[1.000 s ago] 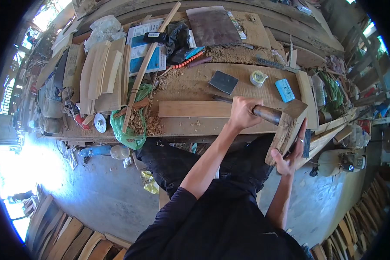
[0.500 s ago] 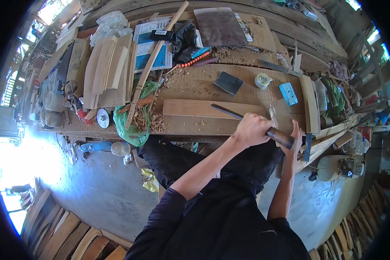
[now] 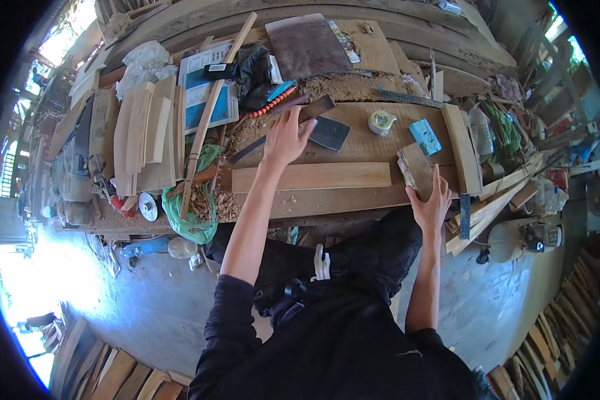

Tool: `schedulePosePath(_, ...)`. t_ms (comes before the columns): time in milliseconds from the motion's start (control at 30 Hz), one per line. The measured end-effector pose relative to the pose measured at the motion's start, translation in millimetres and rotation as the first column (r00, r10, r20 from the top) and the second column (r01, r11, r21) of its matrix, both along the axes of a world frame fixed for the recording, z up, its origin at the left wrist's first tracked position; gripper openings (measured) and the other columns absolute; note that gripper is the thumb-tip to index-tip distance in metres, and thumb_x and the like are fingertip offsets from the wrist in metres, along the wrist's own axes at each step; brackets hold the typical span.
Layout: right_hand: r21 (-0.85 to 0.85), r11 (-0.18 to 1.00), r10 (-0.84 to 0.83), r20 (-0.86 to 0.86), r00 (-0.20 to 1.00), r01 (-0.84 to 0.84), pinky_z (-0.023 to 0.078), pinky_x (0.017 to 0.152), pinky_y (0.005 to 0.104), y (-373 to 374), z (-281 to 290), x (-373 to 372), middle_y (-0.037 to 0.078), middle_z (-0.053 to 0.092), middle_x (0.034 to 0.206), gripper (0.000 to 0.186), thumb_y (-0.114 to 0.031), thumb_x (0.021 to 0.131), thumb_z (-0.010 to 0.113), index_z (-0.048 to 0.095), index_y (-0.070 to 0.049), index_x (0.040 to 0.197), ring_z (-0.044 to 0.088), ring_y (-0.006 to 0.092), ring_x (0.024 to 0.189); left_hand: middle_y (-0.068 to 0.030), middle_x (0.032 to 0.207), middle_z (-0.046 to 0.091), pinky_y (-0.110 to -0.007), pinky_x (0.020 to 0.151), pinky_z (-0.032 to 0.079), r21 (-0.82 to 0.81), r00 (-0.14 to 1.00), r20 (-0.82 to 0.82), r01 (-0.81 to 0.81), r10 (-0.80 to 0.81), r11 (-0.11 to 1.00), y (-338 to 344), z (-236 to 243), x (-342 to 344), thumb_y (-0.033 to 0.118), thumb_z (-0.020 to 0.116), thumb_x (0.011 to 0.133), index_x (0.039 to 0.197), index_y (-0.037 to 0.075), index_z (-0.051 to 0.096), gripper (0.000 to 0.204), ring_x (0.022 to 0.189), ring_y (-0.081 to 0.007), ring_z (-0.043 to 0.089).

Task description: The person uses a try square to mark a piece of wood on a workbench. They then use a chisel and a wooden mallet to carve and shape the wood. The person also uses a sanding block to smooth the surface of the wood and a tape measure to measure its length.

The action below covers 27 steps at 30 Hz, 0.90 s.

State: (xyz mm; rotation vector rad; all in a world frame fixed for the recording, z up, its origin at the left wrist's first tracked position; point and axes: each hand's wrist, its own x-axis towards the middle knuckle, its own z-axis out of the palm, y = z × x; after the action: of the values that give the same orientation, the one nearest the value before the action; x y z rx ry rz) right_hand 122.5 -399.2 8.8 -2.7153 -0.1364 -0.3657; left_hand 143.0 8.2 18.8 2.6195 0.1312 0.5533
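My left hand (image 3: 287,138) rests over a chisel, its fingers stretched and the thumb apart. The chisel's dark wooden handle (image 3: 318,108) sticks out to the right of the fingers, and its narrow dark blade runs out to the left. My right hand (image 3: 431,207) has the near end of a small brown wood block (image 3: 417,167) between thumb and index finger. That block has a pale, rough left edge and lies on the bench. Between my hands lies a long, smooth wooden strip (image 3: 327,175). A dark flat sheet (image 3: 331,134) lies just right of my left hand.
On the bench are a tape roll (image 3: 382,123), a blue block (image 3: 425,137) and an upright board (image 3: 461,150) at right. Curved wooden slats (image 3: 139,130), a green plastic bag (image 3: 192,223) and a long thin stick (image 3: 210,110) are at left. Wood shavings lie scattered.
My left hand has carried the chisel from the right front to the back of the bench, left of the dark sheet. The right hand has left the chisel handle for the block. The view has shifted.
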Motion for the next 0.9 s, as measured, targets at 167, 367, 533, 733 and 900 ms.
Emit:
schedulePosePath(167,-0.002,0.997,0.074,0.151,0.986,-0.074,0.038,0.112,0.0588,5.3,-20.2,0.5,0.016,0.054,0.149,0.084,-0.048,0.091,0.081,0.046,-0.023,0.163,0.051,0.0416,0.134,-0.0167,0.132,0.061,-0.054,0.104,0.046,0.054,0.996,-0.083,-0.039,0.043,0.998,23.7,-29.3,17.4,0.027,0.057,0.107,0.151,0.013,0.051,0.046,0.127,-0.0371,0.06)
schedulePosePath(367,-0.03,0.999,0.037,0.178,0.983,-0.033,0.036,0.114,0.0573,5.0,-15.9,-4.0,0.017,0.053,0.151,0.08,-0.046,0.094,0.079,0.047,-0.019,0.162,0.048,0.0411,0.138,-0.0108,0.157,0.052,-0.053,0.12,0.036,-0.028,0.976,0.001,0.216,-0.216,0.976,-9.0,-17.4,-4.1,0.031,0.06,0.107,0.15,0.017,0.061,0.046,0.146,-0.0331,0.048)
schedulePosePath(533,0.039,0.995,0.064,0.427,0.902,-0.089,0.034,0.118,0.0543,31.6,2.5,-20.4,0.019,0.049,0.157,0.077,-0.036,0.095,0.08,0.049,-0.005,0.158,0.044,0.0405,0.144,-0.0091,0.166,0.046,-0.049,0.127,0.033,-0.015,0.905,-0.033,0.423,-0.424,0.906,-39.5,3.5,-21.5,0.032,0.067,0.103,0.142,0.015,0.069,0.043,0.155,-0.0305,0.041)
schedulePosePath(733,0.205,0.836,0.486,0.151,0.86,-0.509,0.032,0.121,0.0536,94.4,1.0,-18.7,0.019,0.049,0.158,0.097,-0.047,0.085,0.086,0.043,-0.006,0.162,0.041,0.04,0.149,-0.0091,0.166,0.047,-0.047,0.13,0.033,-0.1,0.861,-0.084,0.493,-0.501,0.864,-45.1,-16.4,-6.3,0.027,0.068,0.102,0.137,0.011,0.072,0.039,0.154,-0.03,0.043)
schedulePosePath(900,0.081,0.841,0.525,0.117,0.843,-0.535,0.031,0.121,0.0554,119.6,-0.5,-4.6,0.018,0.051,0.156,0.114,-0.062,0.077,0.087,0.038,-0.008,0.165,0.043,0.0393,0.148,-0.0131,0.147,0.066,-0.044,0.129,0.037,-0.215,0.875,-0.185,0.407,-0.447,0.888,-35.5,-30.5,-4.4,0.013,0.056,0.106,0.137,0.004,0.07,0.035,0.144,-0.0299,0.055)
